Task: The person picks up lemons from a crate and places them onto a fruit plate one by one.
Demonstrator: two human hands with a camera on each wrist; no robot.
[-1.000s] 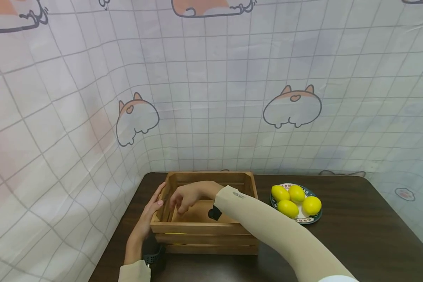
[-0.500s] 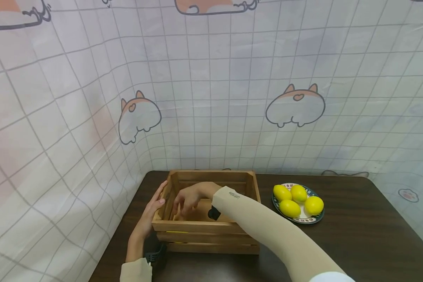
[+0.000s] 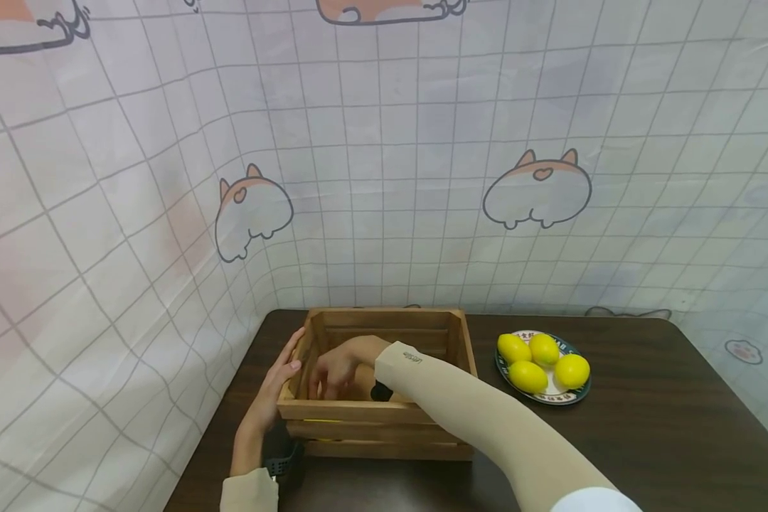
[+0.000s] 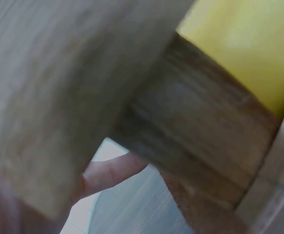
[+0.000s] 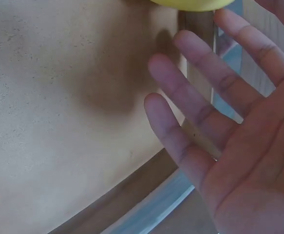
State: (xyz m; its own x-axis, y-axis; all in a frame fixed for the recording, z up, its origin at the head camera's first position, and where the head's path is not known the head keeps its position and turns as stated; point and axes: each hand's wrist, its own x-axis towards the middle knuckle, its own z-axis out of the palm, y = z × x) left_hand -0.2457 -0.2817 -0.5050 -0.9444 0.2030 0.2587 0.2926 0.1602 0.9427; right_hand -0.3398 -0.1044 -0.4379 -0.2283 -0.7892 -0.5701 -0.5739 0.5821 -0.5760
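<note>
My left hand (image 3: 265, 395) lies along the left side of the wooden crate (image 3: 377, 431), its fingers straight and its thumb at the rim. My right hand (image 3: 336, 370) is down inside the crate near the left wall. In the right wrist view its fingers (image 5: 195, 105) are spread, and nothing shows between them. A smooth yellow thing (image 5: 193, 4), cut off by the frame's top edge, sits close to those fingertips. Yellow (image 3: 323, 420) also shows through the crate's front slats, and a yellow surface (image 4: 244, 44) lies behind the slat in the left wrist view.
To the right of the crate, a patterned plate (image 3: 553, 398) bears several lemons (image 3: 528, 377). Everything stands on a dark brown table (image 3: 665, 412). A grid-patterned cloth (image 3: 409, 242) hangs behind and on the left.
My right hand has sunk deeper into the crate, near its left front. The left hand stays on the crate's side. The head view has shifted slightly.
</note>
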